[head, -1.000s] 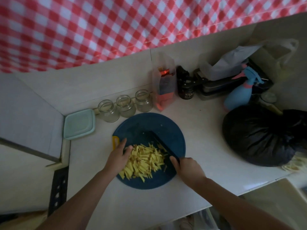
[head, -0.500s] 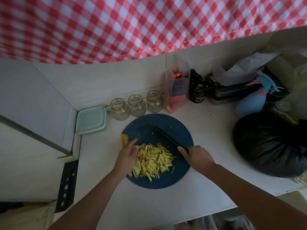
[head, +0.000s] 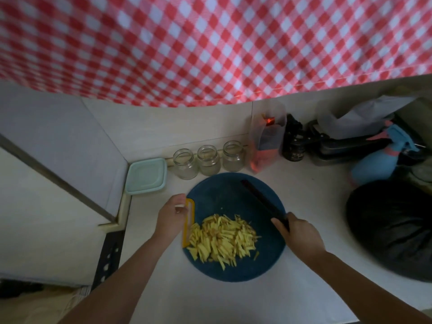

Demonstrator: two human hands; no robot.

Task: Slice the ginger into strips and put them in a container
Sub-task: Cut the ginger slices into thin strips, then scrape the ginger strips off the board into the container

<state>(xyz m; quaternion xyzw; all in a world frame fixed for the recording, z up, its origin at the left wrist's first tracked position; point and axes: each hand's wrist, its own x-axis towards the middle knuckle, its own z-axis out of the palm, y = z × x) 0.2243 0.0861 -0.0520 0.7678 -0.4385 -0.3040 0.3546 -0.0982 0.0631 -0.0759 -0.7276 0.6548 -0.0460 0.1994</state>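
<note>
Head camera looks down on your two bare hands at a round blue cutting board [head: 236, 190] on the pale counter [head: 311, 190]. Your right hand [head: 298, 235] is at the board's right edge, fingers wrapped tight round the handle of a dark knife [head: 261, 202]. Its blade runs from your fist toward the far left, across the bare far part of the board and apart from the cut pieces.

Your left hand [head: 170, 218] sits at the board's left edge, its curled fingers touching the yellow handle [head: 189, 225]. You cannot tell from this angle whether they actually pinch it.

The ginger strips [head: 222, 239] lie in a loose yellow pile on the near-left part of the board, just beside the yellow handle, between your two hands. A few stray strips lie at the pile's right and near edges.

The pale green lidded container [head: 146, 176] stands on the counter off the board's far-left side, its lid on. To its right, three glass jars [head: 208, 160] stand in a row along the wall with their mouths uncovered. Farther right are a clear bag with orange-red contents [head: 267, 141], a small dark jar [head: 293, 146], a blue spray bottle [head: 378, 164] and a bulging black bag [head: 392, 230]. A red-and-white checked cloth [head: 210, 43] hangs above the wall.
</note>
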